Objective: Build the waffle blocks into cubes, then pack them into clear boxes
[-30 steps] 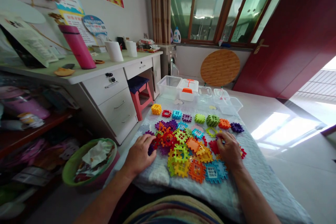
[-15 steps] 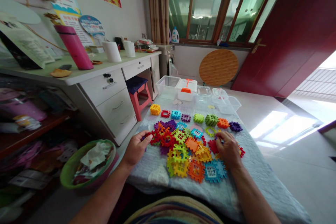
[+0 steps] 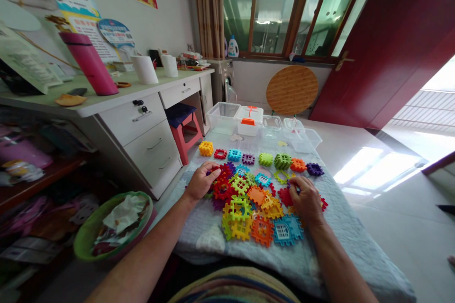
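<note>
Toothed plastic building blocks in many colours lie in a heap on the cloth-covered table [image 3: 355, 246]. At the heap's left edge, my left hand [image 3: 201, 183] is closed, fingertips pinched on a mostly hidden purple building block beside the red blocks [image 3: 223, 188]. To the right of the heap, my right hand [image 3: 306, 200] curls its fingers round a dark purple building block [image 3: 297, 189], next to a red block [image 3: 285, 196]. Nearer to me lie an orange block [image 3: 262, 230] and a blue window block [image 3: 283, 231].
Behind the heap runs a row of stacks: yellow [image 3: 206, 148], light green [image 3: 265, 159], dark green [image 3: 282, 161], orange [image 3: 298, 165] and purple [image 3: 314, 169]. Clear plastic boxes [image 3: 222, 120] stand at the far end. A green basket [image 3: 80, 239] is on the floor, left.
My left hand has moved right and away from me, closer over the red and purple blocks. My right hand stays at nearly the same place. The whole view has shifted slightly.
</note>
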Tool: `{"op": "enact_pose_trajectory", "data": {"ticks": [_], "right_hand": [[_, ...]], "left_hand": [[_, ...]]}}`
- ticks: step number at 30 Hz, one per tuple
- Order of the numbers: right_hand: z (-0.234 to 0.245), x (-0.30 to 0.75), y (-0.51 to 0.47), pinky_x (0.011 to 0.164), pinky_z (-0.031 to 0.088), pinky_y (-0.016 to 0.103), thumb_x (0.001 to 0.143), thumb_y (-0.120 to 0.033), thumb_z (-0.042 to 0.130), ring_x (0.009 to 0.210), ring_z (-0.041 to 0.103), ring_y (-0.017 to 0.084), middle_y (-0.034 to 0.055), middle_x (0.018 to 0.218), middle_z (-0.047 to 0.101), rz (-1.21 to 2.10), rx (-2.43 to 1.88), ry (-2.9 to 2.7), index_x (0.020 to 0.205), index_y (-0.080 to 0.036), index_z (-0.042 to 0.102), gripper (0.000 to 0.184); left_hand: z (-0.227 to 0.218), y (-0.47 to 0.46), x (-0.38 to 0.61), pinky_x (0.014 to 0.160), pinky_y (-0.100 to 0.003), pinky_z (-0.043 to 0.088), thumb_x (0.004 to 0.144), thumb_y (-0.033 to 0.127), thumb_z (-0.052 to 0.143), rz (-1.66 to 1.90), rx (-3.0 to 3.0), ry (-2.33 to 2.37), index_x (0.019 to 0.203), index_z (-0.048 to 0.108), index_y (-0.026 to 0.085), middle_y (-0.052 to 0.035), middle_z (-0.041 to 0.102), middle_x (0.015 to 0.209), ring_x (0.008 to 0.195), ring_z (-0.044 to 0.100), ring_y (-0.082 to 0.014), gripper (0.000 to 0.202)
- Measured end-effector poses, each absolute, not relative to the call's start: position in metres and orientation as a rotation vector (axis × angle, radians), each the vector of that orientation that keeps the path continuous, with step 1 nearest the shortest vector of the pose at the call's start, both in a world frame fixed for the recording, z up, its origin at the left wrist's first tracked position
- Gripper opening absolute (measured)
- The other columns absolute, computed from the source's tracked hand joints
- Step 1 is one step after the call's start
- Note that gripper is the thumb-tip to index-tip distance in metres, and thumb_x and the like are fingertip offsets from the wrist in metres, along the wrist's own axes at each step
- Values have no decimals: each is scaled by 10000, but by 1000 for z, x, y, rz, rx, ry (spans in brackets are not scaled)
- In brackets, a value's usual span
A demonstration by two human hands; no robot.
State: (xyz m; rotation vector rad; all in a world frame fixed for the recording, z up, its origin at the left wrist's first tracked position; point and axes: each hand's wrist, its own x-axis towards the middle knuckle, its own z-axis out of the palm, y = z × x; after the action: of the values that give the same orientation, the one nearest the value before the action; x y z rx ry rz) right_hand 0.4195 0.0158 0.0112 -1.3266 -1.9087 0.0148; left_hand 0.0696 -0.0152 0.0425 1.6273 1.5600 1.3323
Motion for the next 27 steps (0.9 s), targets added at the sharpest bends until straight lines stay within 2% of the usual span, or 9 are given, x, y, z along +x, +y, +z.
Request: {"op": "enact_pose_trajectory", "data": {"ticks": [4, 9, 14, 21, 27], "right_hand": [[13, 420, 15, 794, 457, 330, 816, -202, 512, 829, 583, 202, 42, 828, 654, 15, -1323, -1902, 823, -205, 642, 130], [15, 420, 14, 806, 457, 331, 817, -196, 506, 839, 587, 206, 50, 830, 658, 10, -1314, -1896, 812, -197, 637, 131], [15, 419, 14, 805, 459, 332, 814, -196, 511, 840, 588, 209, 53, 835, 658, -1, -1311, -1903, 815, -197, 634, 123], [15, 418, 13, 795, 459, 333, 814, -188, 512, 833, 583, 207, 48, 824, 651, 3, -1306, -1910, 802, -198, 629, 118], [16, 418, 13, 795, 458, 334, 814, -189, 507, 835, 583, 207, 44, 813, 645, 9, -1311, -1904, 801, -198, 627, 121]], "left_hand": [[50, -11, 71, 1003, -343, 424, 819, 382, 576, 1432, 1608, 1468, 872, 650, 166, -61, 653, 1053, 1053, 595, -209, 235], [78, -27, 65, 867, -292, 479, 864, 393, 544, 1249, 1649, 1396, 993, 642, 194, -7, 678, 928, 905, 629, -181, 256], [84, -56, 71, 851, -305, 482, 865, 335, 532, 1069, 1794, 1512, 1099, 587, 219, -17, 675, 978, 889, 632, -181, 267], [60, -69, 104, 890, -405, 432, 837, 290, 529, 1204, 1773, 2035, 895, 590, 205, -44, 667, 911, 913, 595, -234, 120], [55, -63, 107, 911, -444, 373, 826, 283, 562, 1053, 1928, 2332, 841, 613, 219, -59, 653, 943, 1014, 547, -283, 84]]}}
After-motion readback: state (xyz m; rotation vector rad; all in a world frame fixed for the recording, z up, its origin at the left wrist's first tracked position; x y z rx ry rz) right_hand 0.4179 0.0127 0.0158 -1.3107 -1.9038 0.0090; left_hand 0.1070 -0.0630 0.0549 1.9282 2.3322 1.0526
